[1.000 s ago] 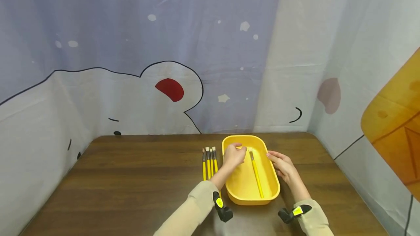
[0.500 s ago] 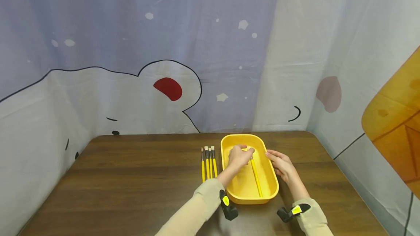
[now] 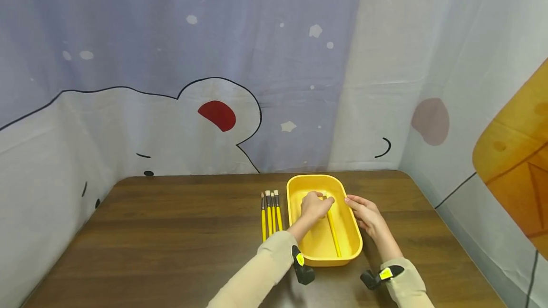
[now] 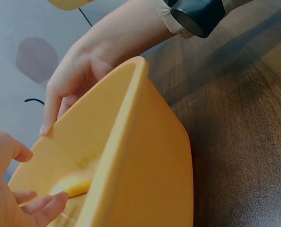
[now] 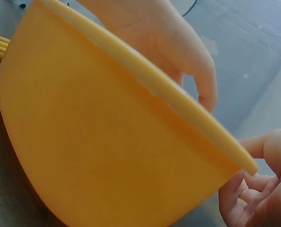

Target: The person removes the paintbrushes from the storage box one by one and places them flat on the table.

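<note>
A yellow plastic tray (image 3: pixel 358 246) stands on the table, and a yellow-handled paintbrush (image 3: pixel 334 237) lies lengthwise inside it. My left hand (image 3: pixel 314 206) reaches into the tray over the brush's bristle end. In the left wrist view, the thumb of my left hand (image 4: pixel 8 184) is well apart from its fingers, which are at the brush (image 4: pixel 80 188). At the tray's right side, my right hand (image 3: pixel 369 215) holds the rim, thumb over it and fingers beneath, as the right wrist view shows. The brush's bristles are mostly hidden by the left hand.
Several more paintbrushes (image 3: pixel 278 213) lie side by side, bristles away from me, just left of the tray. The brown wooden table (image 3: pixel 171 241) ends at a printed curtain (image 3: pixel 299 84) behind and at both sides.
My left hand has moved right and down inside the tray, from beside the brush to over its bristle end. The right hand stays at the rim. The head view has shifted slightly.
</note>
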Action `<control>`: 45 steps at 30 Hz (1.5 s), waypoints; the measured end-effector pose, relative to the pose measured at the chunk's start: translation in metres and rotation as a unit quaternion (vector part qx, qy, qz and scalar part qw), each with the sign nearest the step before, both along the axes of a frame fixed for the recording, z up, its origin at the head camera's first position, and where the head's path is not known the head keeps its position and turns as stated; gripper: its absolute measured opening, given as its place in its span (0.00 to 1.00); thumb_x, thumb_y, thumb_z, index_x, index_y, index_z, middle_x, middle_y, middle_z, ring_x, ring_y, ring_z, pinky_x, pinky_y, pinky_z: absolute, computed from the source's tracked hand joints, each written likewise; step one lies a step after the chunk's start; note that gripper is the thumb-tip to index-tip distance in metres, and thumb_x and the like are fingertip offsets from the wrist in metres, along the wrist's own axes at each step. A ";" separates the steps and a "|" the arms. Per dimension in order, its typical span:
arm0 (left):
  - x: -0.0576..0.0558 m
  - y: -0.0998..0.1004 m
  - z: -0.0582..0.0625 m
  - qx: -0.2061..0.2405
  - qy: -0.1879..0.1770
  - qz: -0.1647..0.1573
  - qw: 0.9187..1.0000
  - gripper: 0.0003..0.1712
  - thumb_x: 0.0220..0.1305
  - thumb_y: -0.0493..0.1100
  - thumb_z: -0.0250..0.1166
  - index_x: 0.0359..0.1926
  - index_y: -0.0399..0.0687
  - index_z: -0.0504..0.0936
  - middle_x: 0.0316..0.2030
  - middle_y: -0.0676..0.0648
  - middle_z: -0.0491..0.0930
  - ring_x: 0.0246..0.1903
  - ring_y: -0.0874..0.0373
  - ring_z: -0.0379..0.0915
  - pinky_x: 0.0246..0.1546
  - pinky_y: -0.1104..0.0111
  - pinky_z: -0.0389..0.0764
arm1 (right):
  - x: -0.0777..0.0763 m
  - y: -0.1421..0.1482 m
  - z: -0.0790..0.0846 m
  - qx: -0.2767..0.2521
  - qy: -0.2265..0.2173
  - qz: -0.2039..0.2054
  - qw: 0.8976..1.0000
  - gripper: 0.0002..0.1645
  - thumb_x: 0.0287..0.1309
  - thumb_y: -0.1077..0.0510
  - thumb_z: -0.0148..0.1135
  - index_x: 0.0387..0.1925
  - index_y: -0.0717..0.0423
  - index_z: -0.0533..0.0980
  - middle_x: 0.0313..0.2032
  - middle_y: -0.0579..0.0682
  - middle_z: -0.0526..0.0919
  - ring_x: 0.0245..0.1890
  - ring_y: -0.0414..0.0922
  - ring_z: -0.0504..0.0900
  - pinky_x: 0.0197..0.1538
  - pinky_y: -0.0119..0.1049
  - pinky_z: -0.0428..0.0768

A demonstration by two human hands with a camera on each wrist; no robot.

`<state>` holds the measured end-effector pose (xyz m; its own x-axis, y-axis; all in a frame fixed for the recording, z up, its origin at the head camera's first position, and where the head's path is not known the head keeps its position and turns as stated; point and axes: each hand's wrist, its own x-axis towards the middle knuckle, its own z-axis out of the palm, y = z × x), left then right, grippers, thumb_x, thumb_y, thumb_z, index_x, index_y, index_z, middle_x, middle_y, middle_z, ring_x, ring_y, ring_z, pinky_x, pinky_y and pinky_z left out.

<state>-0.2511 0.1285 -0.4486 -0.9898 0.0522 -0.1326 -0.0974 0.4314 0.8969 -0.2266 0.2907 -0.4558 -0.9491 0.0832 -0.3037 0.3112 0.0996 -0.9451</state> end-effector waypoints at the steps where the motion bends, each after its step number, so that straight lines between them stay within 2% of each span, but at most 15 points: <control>1: 0.000 0.001 -0.001 -0.001 -0.002 0.000 1.000 0.29 0.55 0.50 0.65 0.55 0.37 0.78 0.33 0.44 0.85 0.17 0.58 0.78 0.19 0.75 0.75 | 0.000 0.000 0.000 0.000 0.001 0.001 1.000 0.34 0.66 0.51 0.56 0.67 0.65 0.61 0.39 0.42 0.84 0.36 0.35 0.83 0.38 0.30 0.85; 6: 0.001 0.005 -0.007 -0.006 -0.010 0.003 1.000 0.30 0.54 0.49 0.65 0.55 0.35 0.78 0.30 0.46 0.83 0.12 0.61 0.69 0.16 0.77 0.71 | -0.002 0.000 0.000 -0.002 -0.002 -0.004 1.000 0.34 0.66 0.51 0.55 0.67 0.64 0.62 0.37 0.41 0.84 0.35 0.35 0.83 0.37 0.29 0.85; 9: 0.001 0.006 -0.010 -0.016 -0.004 0.007 1.000 0.30 0.52 0.48 0.67 0.53 0.35 0.79 0.37 0.44 0.84 0.21 0.59 0.72 0.23 0.73 0.77 | -0.003 0.000 -0.001 -0.003 -0.004 -0.006 1.000 0.33 0.66 0.51 0.55 0.66 0.64 0.62 0.37 0.41 0.84 0.35 0.35 0.83 0.36 0.29 0.85; 13: 0.000 0.006 -0.012 -0.029 0.008 0.008 1.000 0.29 0.50 0.47 0.68 0.51 0.34 0.80 0.46 0.39 0.83 0.36 0.52 0.76 0.38 0.66 0.83 | -0.002 0.000 -0.001 0.001 -0.002 -0.005 1.000 0.34 0.66 0.51 0.55 0.66 0.65 0.62 0.39 0.43 0.84 0.36 0.35 0.83 0.37 0.30 0.85; 14: 0.000 0.007 -0.013 -0.030 0.009 0.009 0.999 0.28 0.50 0.46 0.68 0.51 0.34 0.80 0.46 0.39 0.83 0.36 0.52 0.76 0.38 0.65 0.83 | -0.002 0.000 -0.001 0.002 -0.001 -0.003 1.000 0.34 0.67 0.51 0.55 0.67 0.65 0.62 0.40 0.43 0.84 0.36 0.35 0.83 0.37 0.29 0.85; 18: -0.001 0.009 -0.015 -0.035 0.019 0.010 0.999 0.26 0.47 0.43 0.70 0.48 0.33 0.81 0.41 0.40 0.84 0.32 0.54 0.74 0.33 0.67 0.82 | -0.002 -0.001 -0.001 0.005 -0.001 -0.003 1.000 0.34 0.66 0.50 0.56 0.66 0.64 0.62 0.41 0.44 0.84 0.36 0.35 0.83 0.37 0.30 0.85; 20: -0.001 0.009 -0.017 -0.039 0.024 0.007 0.999 0.19 0.47 0.41 0.70 0.40 0.34 0.82 0.32 0.44 0.83 0.26 0.56 0.71 0.25 0.71 0.78 | -0.002 0.000 -0.001 0.004 -0.001 -0.002 1.000 0.34 0.66 0.50 0.56 0.67 0.64 0.62 0.40 0.42 0.84 0.36 0.34 0.83 0.38 0.29 0.85; 24: -0.001 0.010 -0.019 -0.049 0.044 0.002 0.998 0.08 0.46 0.37 0.70 0.24 0.39 0.79 0.17 0.50 0.70 0.18 0.59 0.62 0.15 0.75 0.63 | -0.003 0.001 -0.002 0.000 -0.002 -0.005 1.000 0.34 0.66 0.50 0.56 0.67 0.64 0.62 0.37 0.39 0.83 0.35 0.33 0.83 0.37 0.29 0.85; 26: -0.001 0.010 -0.021 -0.055 0.054 0.000 0.997 0.09 0.44 0.35 0.70 0.21 0.41 0.76 0.15 0.52 0.64 0.16 0.60 0.59 0.13 0.75 0.59 | -0.003 0.001 -0.002 0.000 -0.001 -0.006 1.000 0.34 0.66 0.50 0.56 0.66 0.64 0.62 0.36 0.38 0.83 0.35 0.33 0.83 0.36 0.28 0.85; 30: -0.001 0.010 -0.023 -0.061 0.067 0.002 0.996 0.10 0.42 0.30 0.68 0.18 0.42 0.74 0.13 0.53 0.61 0.15 0.60 0.55 0.12 0.75 0.55 | -0.003 0.002 -0.003 0.001 -0.001 -0.006 1.000 0.34 0.66 0.50 0.56 0.66 0.64 0.62 0.36 0.39 0.83 0.35 0.33 0.83 0.36 0.28 0.85; 38: 0.000 0.009 -0.023 -0.069 0.068 0.010 0.995 0.27 0.40 0.28 0.65 0.11 0.53 0.54 0.10 0.56 0.51 0.12 0.63 0.46 0.10 0.76 0.48 | -0.002 0.000 -0.001 0.001 0.001 -0.004 1.000 0.34 0.66 0.50 0.56 0.66 0.65 0.62 0.36 0.39 0.83 0.35 0.33 0.82 0.36 0.28 0.84; 45: 0.000 0.008 -0.022 -0.087 0.055 0.014 0.995 0.28 0.45 0.28 0.63 0.09 0.53 0.54 0.08 0.55 0.51 0.10 0.61 0.49 0.08 0.75 0.51 | -0.001 0.000 -0.001 -0.002 -0.001 -0.006 1.000 0.35 0.65 0.50 0.57 0.66 0.65 0.62 0.34 0.38 0.83 0.33 0.33 0.83 0.34 0.27 0.84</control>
<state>-0.2514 0.1367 -0.4701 -0.9996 0.0099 -0.0282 -0.0172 0.5802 0.8143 -0.2272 0.2904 -0.4567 -0.9473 0.0939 -0.3062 0.3144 0.0916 -0.9448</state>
